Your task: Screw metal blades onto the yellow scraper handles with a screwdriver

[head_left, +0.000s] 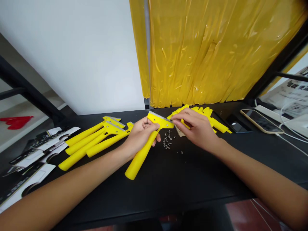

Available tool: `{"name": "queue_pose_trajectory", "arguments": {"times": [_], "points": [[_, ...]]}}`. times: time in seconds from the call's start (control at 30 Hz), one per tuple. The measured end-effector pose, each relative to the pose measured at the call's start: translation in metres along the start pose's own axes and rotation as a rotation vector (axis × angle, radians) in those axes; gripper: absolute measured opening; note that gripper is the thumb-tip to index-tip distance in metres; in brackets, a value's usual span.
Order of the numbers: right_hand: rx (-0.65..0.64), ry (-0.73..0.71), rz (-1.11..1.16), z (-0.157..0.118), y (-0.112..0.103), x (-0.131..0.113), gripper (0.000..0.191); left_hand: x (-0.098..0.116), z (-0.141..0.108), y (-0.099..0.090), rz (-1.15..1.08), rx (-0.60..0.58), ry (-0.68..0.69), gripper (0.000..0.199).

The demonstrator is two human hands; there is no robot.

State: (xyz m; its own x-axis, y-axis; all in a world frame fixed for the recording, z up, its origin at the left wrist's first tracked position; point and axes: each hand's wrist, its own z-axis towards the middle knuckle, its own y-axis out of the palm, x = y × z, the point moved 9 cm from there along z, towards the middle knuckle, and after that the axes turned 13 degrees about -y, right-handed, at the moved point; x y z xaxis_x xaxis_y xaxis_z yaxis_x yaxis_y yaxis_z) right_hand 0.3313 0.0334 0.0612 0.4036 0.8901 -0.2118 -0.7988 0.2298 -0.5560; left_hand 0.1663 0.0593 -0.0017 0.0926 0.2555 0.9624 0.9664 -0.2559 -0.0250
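Note:
My left hand (pixel 141 134) is closed around the neck of a yellow scraper (pixel 138 163), its handle slanting down toward me. A metal strip runs along the scraper's head, and a screw shows near its right end. At that end my right hand (pixel 197 126) pinches thumb and fingers together; whatever lies between the fingertips is hidden or too small to name. Below the head, small screws and nuts (pixel 167 141) are scattered on the black table. Several more yellow scrapers (pixel 96 139) with metal strips lie beside my left hand.
Yellow scraper parts (pixel 218 124) are heaped behind my right hand. Two phones (pixel 261 121) and white cables (pixel 292 123) lie at the right. Printed cards (pixel 36 176) are piled at the left. A white panel (pixel 96 57) and yellow plastic sheeting (pixel 204 54) stand behind the black table (pixel 154 195).

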Motion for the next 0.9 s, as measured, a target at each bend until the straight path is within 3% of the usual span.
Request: {"name": "queue_pose_trajectory", "arguments": {"times": [0.13,0.2,0.3,0.43,0.9], "points": [[0.019,0.126,0.13,-0.005,0.006,0.013,0.038,-0.017,0.003,0.003,-0.088,-0.029,-0.088,0.018],[-0.026,0.125,0.142,-0.005,0.01,0.014,0.032,-0.024,0.005,0.004,-0.103,-0.04,-0.118,0.018],[-0.211,0.008,0.044,-0.007,0.025,0.009,0.017,-0.029,0.008,0.005,-0.109,-0.053,-0.124,0.019],[-0.38,-0.067,-0.035,-0.015,0.043,0.009,0.02,-0.036,0.011,0.006,-0.129,-0.061,-0.136,0.023],[-0.551,-0.068,-0.207,-0.018,0.049,0.005,0.021,-0.038,0.014,0.01,-0.093,-0.135,-0.105,0.026]]}}
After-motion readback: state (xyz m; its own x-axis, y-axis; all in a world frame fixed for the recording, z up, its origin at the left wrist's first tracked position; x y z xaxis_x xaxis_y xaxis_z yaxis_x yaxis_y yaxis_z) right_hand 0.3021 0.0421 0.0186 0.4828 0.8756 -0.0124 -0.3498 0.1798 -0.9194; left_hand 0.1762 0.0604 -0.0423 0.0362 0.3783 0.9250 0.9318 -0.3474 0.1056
